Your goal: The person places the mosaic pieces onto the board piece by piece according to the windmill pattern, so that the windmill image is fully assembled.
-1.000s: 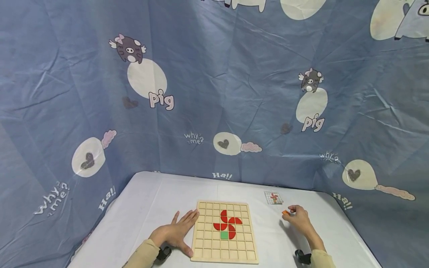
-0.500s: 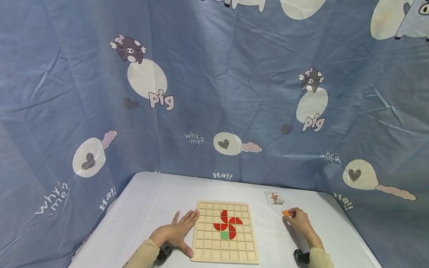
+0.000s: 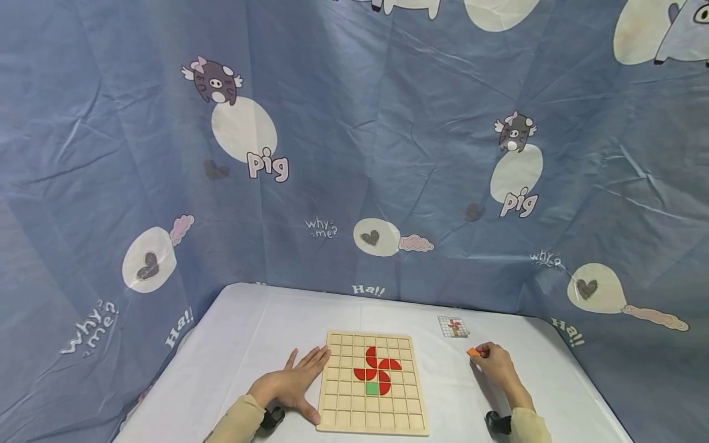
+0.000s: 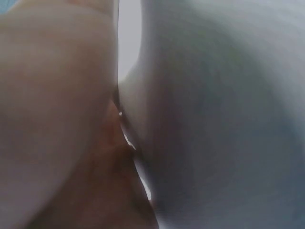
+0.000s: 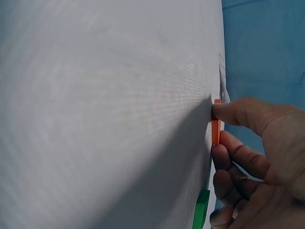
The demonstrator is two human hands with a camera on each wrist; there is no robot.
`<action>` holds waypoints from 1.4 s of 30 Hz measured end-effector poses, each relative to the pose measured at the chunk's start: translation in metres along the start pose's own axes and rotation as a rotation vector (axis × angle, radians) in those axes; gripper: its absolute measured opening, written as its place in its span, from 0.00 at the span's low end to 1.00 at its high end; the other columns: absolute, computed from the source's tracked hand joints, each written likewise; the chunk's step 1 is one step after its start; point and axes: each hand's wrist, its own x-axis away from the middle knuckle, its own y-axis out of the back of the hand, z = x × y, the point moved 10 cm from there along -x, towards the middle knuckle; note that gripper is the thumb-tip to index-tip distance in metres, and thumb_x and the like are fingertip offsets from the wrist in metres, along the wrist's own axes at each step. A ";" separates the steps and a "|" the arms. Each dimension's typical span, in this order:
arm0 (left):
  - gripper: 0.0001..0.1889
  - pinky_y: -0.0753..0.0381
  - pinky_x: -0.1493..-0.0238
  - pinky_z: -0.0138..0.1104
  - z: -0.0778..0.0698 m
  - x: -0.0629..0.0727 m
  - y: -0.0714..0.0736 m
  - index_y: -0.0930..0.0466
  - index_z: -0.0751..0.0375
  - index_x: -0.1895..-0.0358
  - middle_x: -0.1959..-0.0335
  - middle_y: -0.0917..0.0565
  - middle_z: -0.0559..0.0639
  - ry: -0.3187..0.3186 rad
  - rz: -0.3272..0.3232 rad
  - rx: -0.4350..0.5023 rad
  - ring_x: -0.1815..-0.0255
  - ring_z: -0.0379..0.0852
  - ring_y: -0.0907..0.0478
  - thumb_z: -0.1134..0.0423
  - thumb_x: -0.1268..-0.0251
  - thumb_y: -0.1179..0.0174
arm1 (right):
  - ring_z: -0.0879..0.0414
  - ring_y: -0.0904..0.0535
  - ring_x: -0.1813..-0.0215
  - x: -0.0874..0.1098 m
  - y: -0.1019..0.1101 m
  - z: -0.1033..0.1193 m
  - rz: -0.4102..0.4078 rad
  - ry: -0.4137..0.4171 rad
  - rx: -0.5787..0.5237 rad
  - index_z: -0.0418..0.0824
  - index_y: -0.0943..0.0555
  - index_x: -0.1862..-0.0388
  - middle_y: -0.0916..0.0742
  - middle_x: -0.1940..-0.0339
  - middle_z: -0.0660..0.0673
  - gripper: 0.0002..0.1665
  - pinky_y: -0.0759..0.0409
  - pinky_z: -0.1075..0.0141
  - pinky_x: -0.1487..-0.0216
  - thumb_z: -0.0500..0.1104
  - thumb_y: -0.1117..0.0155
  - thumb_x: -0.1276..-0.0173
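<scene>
My right hand (image 3: 496, 364) pinches a small flat orange piece (image 5: 216, 132) between thumb and fingers, just over the white table to the right of the board. A green piece (image 5: 201, 210) lies near the lower fingers in the right wrist view; the hand hides it in the head view. Spread fingers of my left hand (image 3: 292, 383) touch the left edge of a wooden grid board (image 3: 343, 418). Red curved pieces (image 3: 384, 387) form a pinwheel on the board, with a green square (image 3: 372, 388) below its centre. The left wrist view shows only blurred skin and cloth.
A small pattern card (image 3: 453, 327) showing a red pinwheel on a grid lies behind the right hand. White cloth covers the table (image 3: 288, 320). A blue printed curtain (image 3: 332, 154) hangs around its back and sides.
The right hand's raised finger has come down, and the orange piece has turned slightly in its grip. The left hand and board stay put.
</scene>
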 end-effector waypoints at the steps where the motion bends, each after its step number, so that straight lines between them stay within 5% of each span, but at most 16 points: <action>1: 0.71 0.72 0.28 0.66 0.000 0.000 0.000 0.66 0.62 0.23 0.20 0.63 0.59 -0.002 0.000 -0.002 0.20 0.59 0.67 0.31 0.62 0.30 | 0.52 0.24 0.66 -0.001 0.000 0.000 0.001 -0.001 0.002 0.27 0.21 0.60 0.17 0.67 0.39 0.16 0.27 0.67 0.70 0.38 0.34 0.42; 9: 0.71 0.72 0.28 0.66 0.000 0.000 0.001 0.66 0.61 0.22 0.20 0.64 0.59 -0.002 0.012 -0.002 0.20 0.59 0.68 0.29 0.62 0.32 | 0.53 0.25 0.69 -0.002 -0.002 0.002 0.014 -0.044 0.000 0.30 0.21 0.63 0.18 0.69 0.41 0.14 0.29 0.68 0.72 0.40 0.32 0.43; 17: 0.70 0.72 0.28 0.66 -0.001 -0.001 0.004 0.66 0.63 0.23 0.20 0.63 0.59 -0.009 0.002 -0.004 0.20 0.59 0.67 0.32 0.61 0.30 | 0.54 0.24 0.67 0.004 -0.009 0.024 0.025 0.012 0.009 0.30 0.21 0.62 0.17 0.68 0.41 0.18 0.26 0.66 0.70 0.43 0.29 0.44; 28: 0.71 0.73 0.28 0.65 0.002 -0.002 0.000 0.66 0.62 0.23 0.20 0.63 0.58 0.004 0.004 0.007 0.20 0.58 0.67 0.30 0.63 0.30 | 0.58 0.29 0.70 0.027 -0.027 0.084 0.007 0.155 -0.007 0.40 0.17 0.66 0.16 0.69 0.49 0.14 0.33 0.68 0.71 0.43 0.25 0.50; 42: 0.72 0.73 0.28 0.66 0.005 -0.002 -0.003 0.66 0.61 0.22 0.20 0.63 0.57 0.015 0.009 0.000 0.20 0.58 0.67 0.29 0.65 0.31 | 0.56 0.27 0.62 0.079 -0.060 0.170 0.126 0.440 -0.051 0.45 0.18 0.65 0.18 0.67 0.55 0.11 0.28 0.69 0.63 0.40 0.26 0.47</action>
